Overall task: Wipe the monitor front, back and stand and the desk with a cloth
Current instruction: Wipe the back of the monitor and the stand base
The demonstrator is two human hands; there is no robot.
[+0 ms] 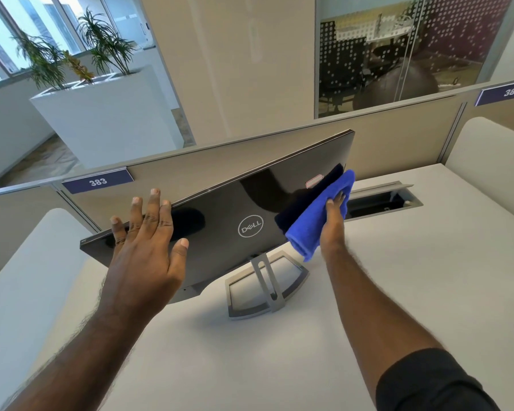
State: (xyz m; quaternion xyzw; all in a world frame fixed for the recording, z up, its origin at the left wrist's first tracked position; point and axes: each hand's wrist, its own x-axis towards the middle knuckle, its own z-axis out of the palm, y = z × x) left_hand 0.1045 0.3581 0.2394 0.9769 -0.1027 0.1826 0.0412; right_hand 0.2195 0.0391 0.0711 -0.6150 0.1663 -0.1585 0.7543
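The left hand lies flat on the glossy black back of the monitor, its fingers straight and spread, the tips reaching the panel's top edge and the thumb pointing toward the Dell logo. The right hand holds a blue cloth, fingers curled into its folds and pressing it against the panel's right part. The cloth runs from above those fingers down past the panel's lower edge, and its dark reflection shows in the gloss just left of it, beside a small red-edged sticker.

The monitor is tilted, its back facing the camera, its left end low and its right end high. Below the cloth, between the 2 forearms, the grey stand rests on the white desk. Just beyond the right fingers, an open cable slot is set into the desk.

Past the monitor runs a beige partition with 2 purple number plates, 383 beyond the left fingers and 384 far right. Behind it stand a white planter with green plants and a dotted glass wall. A black sleeve covers the right upper arm.
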